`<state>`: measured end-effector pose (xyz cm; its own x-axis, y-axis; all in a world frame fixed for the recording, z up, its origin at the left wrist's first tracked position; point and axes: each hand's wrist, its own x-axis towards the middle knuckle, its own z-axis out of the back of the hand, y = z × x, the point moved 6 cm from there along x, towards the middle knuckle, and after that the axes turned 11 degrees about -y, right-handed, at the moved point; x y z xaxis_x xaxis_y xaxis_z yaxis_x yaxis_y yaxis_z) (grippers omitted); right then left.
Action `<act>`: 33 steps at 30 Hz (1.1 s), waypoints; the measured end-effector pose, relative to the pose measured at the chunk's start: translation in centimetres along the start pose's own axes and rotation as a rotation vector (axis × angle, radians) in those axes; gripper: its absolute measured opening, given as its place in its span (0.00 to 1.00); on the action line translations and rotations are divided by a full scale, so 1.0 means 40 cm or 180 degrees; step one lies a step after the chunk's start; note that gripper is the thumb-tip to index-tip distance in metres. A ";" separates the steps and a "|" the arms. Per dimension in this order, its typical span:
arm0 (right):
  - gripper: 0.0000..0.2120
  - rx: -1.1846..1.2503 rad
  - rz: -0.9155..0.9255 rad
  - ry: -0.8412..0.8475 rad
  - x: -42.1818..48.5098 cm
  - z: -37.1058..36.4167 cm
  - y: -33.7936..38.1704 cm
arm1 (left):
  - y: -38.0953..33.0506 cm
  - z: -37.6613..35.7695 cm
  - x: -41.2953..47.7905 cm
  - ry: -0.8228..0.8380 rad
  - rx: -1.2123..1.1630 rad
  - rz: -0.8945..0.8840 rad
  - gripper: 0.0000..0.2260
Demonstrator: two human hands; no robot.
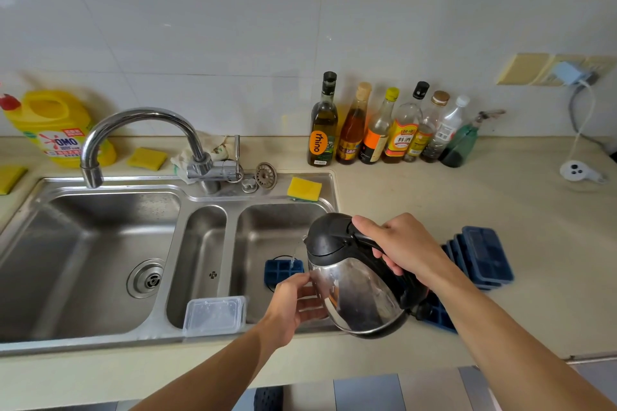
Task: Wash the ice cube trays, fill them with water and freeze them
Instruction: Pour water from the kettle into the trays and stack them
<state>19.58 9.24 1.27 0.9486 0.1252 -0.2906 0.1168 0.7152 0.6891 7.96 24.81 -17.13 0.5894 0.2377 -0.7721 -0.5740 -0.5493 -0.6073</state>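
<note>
Currently the right hand (pixel 404 247) is wrapped round the black handle of a steel kettle (pixel 357 294) tipped over the right basin of the sink (pixel 260 195), and a thin stream of water falls from its spout into a blue ice cube tray (pixel 278 272) lying in that basin. The left hand (pixel 293 302) sits at the tray's near edge beside the kettle, but its fingers are partly hidden, so I cannot tell whether it grips anything. More blue trays (pixel 484 257) are stacked on the counter just right of the sink.
</note>
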 end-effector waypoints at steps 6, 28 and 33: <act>0.31 0.0011 0.0004 0.0014 -0.004 0.003 0.003 | 0.004 0.001 -0.002 -0.0018 0.0003 -0.0031 0.15; 0.30 0.0039 0.0035 0.0056 -0.040 0.014 -0.015 | 0.041 -0.007 -0.020 0.0096 -0.0024 -0.0085 0.16; 0.31 0.0021 0.0030 0.0055 -0.033 0.012 -0.010 | 0.036 -0.004 -0.014 0.0093 0.0005 -0.0095 0.16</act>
<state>18.40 8.45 1.69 0.9445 0.1438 -0.2953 0.1097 0.7094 0.6962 6.90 23.76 -17.56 0.6227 0.2304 -0.7478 -0.5567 -0.5411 -0.6303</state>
